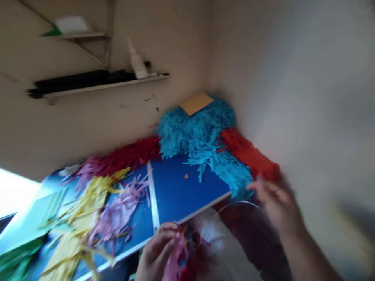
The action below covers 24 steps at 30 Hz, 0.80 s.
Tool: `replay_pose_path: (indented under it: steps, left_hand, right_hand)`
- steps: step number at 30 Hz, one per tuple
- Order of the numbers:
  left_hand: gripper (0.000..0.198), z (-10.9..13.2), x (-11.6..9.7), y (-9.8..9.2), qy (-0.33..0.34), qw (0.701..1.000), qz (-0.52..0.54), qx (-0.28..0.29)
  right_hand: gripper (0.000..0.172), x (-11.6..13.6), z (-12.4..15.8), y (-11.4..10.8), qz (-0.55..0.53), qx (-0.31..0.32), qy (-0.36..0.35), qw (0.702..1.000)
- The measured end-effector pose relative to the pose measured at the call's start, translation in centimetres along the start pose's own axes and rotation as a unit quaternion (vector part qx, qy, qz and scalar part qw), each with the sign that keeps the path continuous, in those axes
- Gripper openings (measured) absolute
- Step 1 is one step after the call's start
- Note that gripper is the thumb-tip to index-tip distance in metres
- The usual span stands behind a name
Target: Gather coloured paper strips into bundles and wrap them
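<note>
My left hand [159, 249], at the table's front edge, is closed on a bunch of pink paper strips [175, 255]. Red strips hang beside the pink ones, partly blurred. My right hand [278, 207] is raised on the right, its thumb and fingertips drawn together by the end of a light blue fringed paper bundle [231, 168]. What lies between those fingertips is too blurred to make out. A thin pale thread or wire [246, 201] curves just below and left of that hand. Behind the fingers lies an orange-red fringed bundle [252, 152].
On the blue table [175, 195] lie pink [120, 210], yellow [90, 195], green [23, 253] and dark red fringes [131, 154]. A blue heap [193, 128] bearing an orange card [196, 103] fills the wall corner. A shelf [111, 86] holds a white bottle [138, 64].
</note>
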<state>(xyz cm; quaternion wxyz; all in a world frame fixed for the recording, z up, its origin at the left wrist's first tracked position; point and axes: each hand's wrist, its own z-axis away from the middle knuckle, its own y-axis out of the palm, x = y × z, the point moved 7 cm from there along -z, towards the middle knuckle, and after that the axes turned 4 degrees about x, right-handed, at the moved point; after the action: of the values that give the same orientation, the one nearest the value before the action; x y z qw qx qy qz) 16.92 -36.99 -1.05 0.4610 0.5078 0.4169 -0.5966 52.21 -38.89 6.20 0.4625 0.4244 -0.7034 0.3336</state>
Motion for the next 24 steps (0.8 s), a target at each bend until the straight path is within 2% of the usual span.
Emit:
replay_pose_path:
  steps: [1,2,3,5,7,9,14,19,22,24]
  left_hand:
    - [0.03,0.1,0.5,-0.4,-0.037,0.997,0.054,-0.026]
    - [0.031,0.1,1.1,-0.6,-0.073,0.989,0.118,-0.053]
    - [0.031,0.1,1.8,-0.5,-0.107,0.976,0.179,-0.069]
    - [0.032,0.3,2.6,0.0,-0.15,0.947,0.274,-0.077]
    - [0.033,0.5,2.8,0.1,-0.158,0.932,0.319,-0.073]
    - [0.034,0.8,2.8,-0.5,-0.152,0.927,0.335,-0.075]
    - [0.035,1.2,3.4,-2.2,-0.148,0.921,0.344,-0.103]
    - [0.033,1.2,3.7,-2.5,-0.135,0.92,0.352,-0.109]
    - [0.032,1.2,3.8,-2.6,-0.123,0.933,0.321,-0.107]
    - [0.031,1.2,3.4,-3.1,-0.087,0.955,0.257,-0.119]
  right_hand:
    - [0.028,-0.1,1.7,4.8,0.036,0.115,-0.005,0.993]
    - [0.032,0.0,3.5,9.0,0.059,0.203,-0.016,0.977]
    - [0.038,0.0,5.2,12.5,0.075,0.264,-0.018,0.961]
    - [0.043,0.5,7.5,17.7,0.083,0.334,-0.028,0.938]
    - [0.043,1.0,8.2,20.3,0.081,0.355,-0.04,0.93]
    - [0.042,1.2,8.1,21.4,0.09,0.356,-0.052,0.929]
    - [0.042,0.7,8.1,22.3,0.123,0.34,-0.07,0.93]
    - [0.044,1.0,8.7,23.2,0.137,0.341,-0.096,0.925]
    - [0.046,1.1,8.7,23.4,0.145,0.344,-0.103,0.922]
    - [0.048,1.1,8.6,23.3,0.151,0.351,-0.101,0.918]
